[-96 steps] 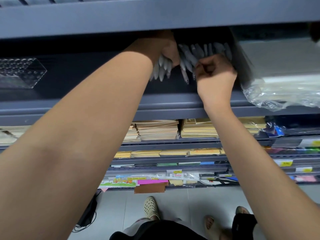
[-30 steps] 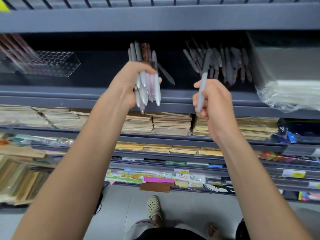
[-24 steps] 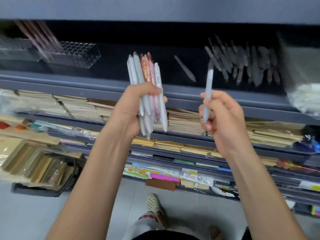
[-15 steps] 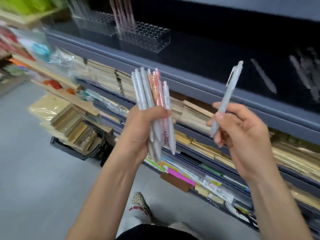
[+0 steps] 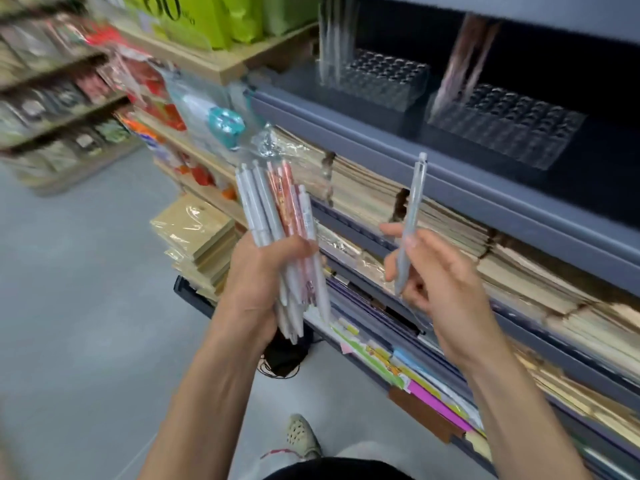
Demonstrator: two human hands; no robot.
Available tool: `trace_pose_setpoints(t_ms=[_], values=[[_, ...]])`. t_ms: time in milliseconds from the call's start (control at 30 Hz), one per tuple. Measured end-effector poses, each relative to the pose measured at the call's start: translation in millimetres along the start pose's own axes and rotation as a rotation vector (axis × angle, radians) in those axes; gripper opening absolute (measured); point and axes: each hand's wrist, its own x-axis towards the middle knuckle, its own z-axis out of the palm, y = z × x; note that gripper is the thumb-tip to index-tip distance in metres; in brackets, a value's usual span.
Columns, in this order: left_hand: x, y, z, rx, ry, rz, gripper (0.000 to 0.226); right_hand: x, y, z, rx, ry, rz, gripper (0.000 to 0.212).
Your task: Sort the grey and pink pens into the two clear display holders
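My left hand (image 5: 256,282) grips a bundle of grey and pink pens (image 5: 277,209), held upright in front of the lower shelves. My right hand (image 5: 440,289) holds a single grey pen (image 5: 410,216) upright between thumb and fingers, to the right of the bundle. Two clear display holders stand side by side on the dark grey shelf above. The left holder (image 5: 377,81) has a few grey pens standing in its left end. The right holder (image 5: 509,126) has a few pink pens at its left end. Both are blurred.
The grey shelf lip (image 5: 450,188) runs diagonally below the holders. Stacks of brown envelopes (image 5: 467,237) fill the shelves underneath. Paper pads (image 5: 194,233) sit low on the left. A wooden rack with packaged goods (image 5: 166,81) stands further left. Grey floor (image 5: 86,306) lies below.
Both hands left the loose pen pile on the shelf, the left with a bundle, the right with one grey pen. The view swung left, bringing both holders above my hands.
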Motion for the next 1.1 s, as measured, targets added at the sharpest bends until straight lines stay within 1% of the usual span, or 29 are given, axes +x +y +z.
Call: trace_pose_setpoints(t_ms=[67, 167, 200, 367, 500, 633, 733, 867, 967, 1100], values=[[22.6, 10.4, -16.8, -0.003, -0.006, 0.008, 0.056, 20.7, -2.3, 23.2, -0.051, 0.028, -0.006, 0.026], [51.8, 21.6, -32.7, -0.027, -0.033, 0.008, 0.037, 48.0, -6.5, 47.4, -0.046, 0.076, -0.008, 0.025], [60.4, 24.6, -35.6, -0.038, -0.048, 0.007, 0.035, 56.5, -8.0, 53.3, -0.037, 0.088, -0.008, 0.024], [108.7, 37.1, -39.5, -0.052, -0.091, 0.007, 0.034, 104.7, -12.7, 67.3, -0.014, 0.134, -0.021, 0.012], [153.2, 49.6, -36.8, -0.038, -0.133, 0.006, 0.036, 149.2, -15.5, 67.0, 0.000, 0.185, -0.089, 0.013], [198.9, 66.3, -35.8, 0.020, -0.186, 0.020, 0.038, 197.3, -20.6, 64.3, 0.053, 0.323, -0.186, 0.012], [229.5, 78.0, -34.5, 0.052, -0.210, 0.008, 0.041, 227.4, -24.1, 60.9, 0.099, 0.432, -0.226, 0.011], [257.8, 84.1, -29.9, 0.057, -0.225, 0.005, 0.037, 255.8, -29.9, 57.2, 0.125, 0.572, -0.285, 0.009], [269.5, 82.7, -28.0, 0.042, -0.255, -0.021, 0.035, 270.7, -35.2, 57.0, 0.110, 0.656, -0.369, 0.012], [282.1, 83.9, -28.5, 0.017, -0.321, -0.050, 0.033, 284.9, -35.4, 64.1, 0.012, 0.697, -0.421, 0.014]])
